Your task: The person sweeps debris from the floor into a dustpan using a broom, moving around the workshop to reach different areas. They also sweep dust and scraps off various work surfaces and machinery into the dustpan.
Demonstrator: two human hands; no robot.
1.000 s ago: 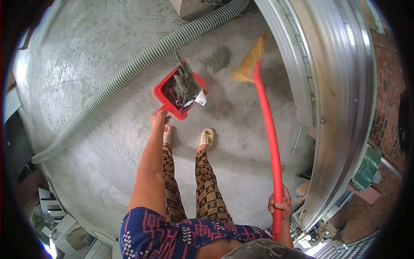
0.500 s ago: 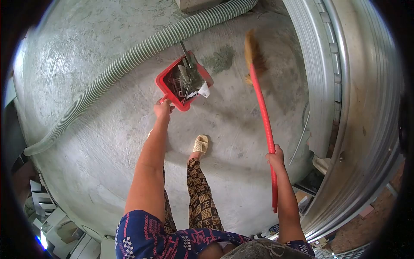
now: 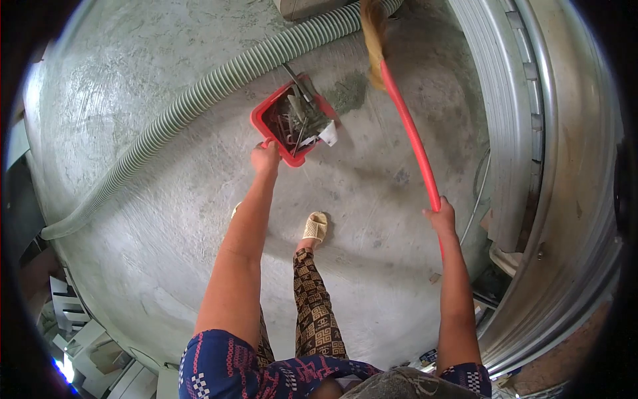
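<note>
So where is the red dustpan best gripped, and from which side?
By the handle on the near edge of the red dustpan, from the person's side, as the left hand does. Scrap fills the tray, and its open mouth faces away toward the green hose.

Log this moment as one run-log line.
left hand: grip on red dustpan | right hand: grip on red broom | hose: beside dustpan

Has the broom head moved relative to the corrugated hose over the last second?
Yes. The broom head has swung up the frame and leftward, from beside the dustpan to close against the grey hose by its upper end.
</note>
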